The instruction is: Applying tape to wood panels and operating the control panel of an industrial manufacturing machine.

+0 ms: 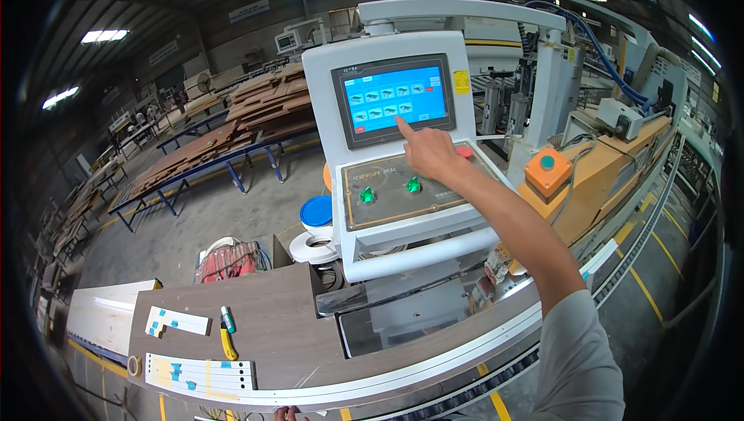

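Observation:
My right hand (431, 151) reaches up to a control panel, its index finger stretched out and the other fingers curled, holding nothing. That fingertip is at the lower edge of a touchscreen (395, 99), which shows a blue page with rows of small machine pictures. Below the screen, the sloped panel (387, 215) carries two green knobs (413, 184) and a red button (464, 152), the latter just past my right hand. Of my left hand (287, 413) only some fingers show, at the bottom edge beside the white rail (310, 396); most of it is hidden.
On the brown board (287, 320) lie a yellow cutter (228, 343), a glue stick (226, 319) and taped white strips (201, 374). An orange box with a green button (548, 163) stands at right. Brown panels (263, 103) are stacked on blue-framed conveyors behind. A blue-lidded bucket (316, 211) stands left.

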### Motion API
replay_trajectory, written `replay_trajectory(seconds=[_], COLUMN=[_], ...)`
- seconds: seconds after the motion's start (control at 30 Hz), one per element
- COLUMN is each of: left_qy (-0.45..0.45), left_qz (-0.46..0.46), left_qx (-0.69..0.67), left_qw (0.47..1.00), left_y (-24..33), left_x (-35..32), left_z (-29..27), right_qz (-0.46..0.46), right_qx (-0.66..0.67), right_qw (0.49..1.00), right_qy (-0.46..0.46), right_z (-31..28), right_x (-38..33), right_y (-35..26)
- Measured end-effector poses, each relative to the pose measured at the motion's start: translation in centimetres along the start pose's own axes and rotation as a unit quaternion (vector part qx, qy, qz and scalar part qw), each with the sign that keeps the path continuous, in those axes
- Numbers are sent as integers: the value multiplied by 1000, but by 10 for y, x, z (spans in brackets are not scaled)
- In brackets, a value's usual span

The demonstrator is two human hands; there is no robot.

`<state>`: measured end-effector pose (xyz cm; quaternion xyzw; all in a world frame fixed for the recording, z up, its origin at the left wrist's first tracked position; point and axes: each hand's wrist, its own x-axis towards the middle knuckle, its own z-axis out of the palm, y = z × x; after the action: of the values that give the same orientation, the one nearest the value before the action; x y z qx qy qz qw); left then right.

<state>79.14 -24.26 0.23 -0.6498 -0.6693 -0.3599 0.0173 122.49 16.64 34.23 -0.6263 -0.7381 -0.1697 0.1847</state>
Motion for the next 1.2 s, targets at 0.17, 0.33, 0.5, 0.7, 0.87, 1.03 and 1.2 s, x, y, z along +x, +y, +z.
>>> replay_trajectory(seconds=[0.17, 0.33, 0.5, 0.7, 0.87, 1.03, 1.2], left_qy=[10, 7, -1, 11, 4, 2, 0], left_qz=[4, 9, 0, 4, -4, -2, -1], left_qx=[2, 15, 12, 13, 14, 14, 10], left_qw=[1000, 1000, 1000, 1000, 1000, 1000, 1000], left_y=[2, 1, 3, 4, 2, 2, 3], left_x=[-2, -3, 0, 2, 0, -2, -1], left_z=[0, -2, -2, -2, -2, -1, -3], right_qz=[4, 9, 61, 45, 35, 26, 18], right_qx=[0, -9, 20, 19, 15, 6, 6], right_qw=[1000, 1000, 997, 999, 999, 1000, 1000], right_qy=[-1, 13, 49, 5, -2, 10, 24], right_z=[8, 16, 23, 28, 24, 25, 21], right_x=[22, 54, 68, 57, 46, 51, 68], right_y=[3, -14, -20, -19, -6, 1, -17])
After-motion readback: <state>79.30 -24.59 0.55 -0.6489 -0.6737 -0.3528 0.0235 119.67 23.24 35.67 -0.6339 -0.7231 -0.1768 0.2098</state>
